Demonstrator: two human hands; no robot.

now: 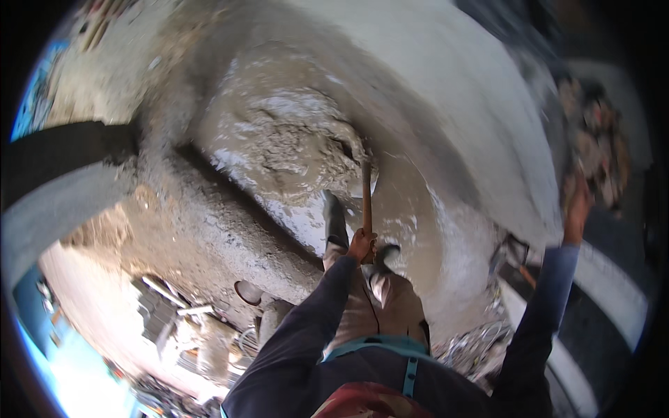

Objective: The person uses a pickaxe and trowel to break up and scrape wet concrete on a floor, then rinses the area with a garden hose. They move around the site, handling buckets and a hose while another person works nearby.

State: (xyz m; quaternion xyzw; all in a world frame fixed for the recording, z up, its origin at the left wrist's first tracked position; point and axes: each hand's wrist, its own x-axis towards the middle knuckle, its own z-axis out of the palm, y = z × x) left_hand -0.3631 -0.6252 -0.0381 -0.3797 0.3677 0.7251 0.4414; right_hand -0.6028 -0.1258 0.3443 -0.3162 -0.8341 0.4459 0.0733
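My left hand (361,246) is closed round a long wooden handle (366,198) in front of my legs. The handle's far end goes down into wet grey-brown mud (286,132), and the tool's head is mostly hidden there. My right arm is stretched far out to the right. At its end my right hand (577,202) is slightly blurred, with fingers extended and no held thing visible, beside the pale curved wall (481,90). My dark boots (335,219) stand in the mud pit.
A low mud-caked rim (237,202) borders the pit on the left. Beyond it stands a curved grey post (63,184). A round cup-like thing (248,292) and clutter lie near left. At right are a wood-handled tool (524,272), pale steps (613,292) and a heap of reddish lumps (599,150).
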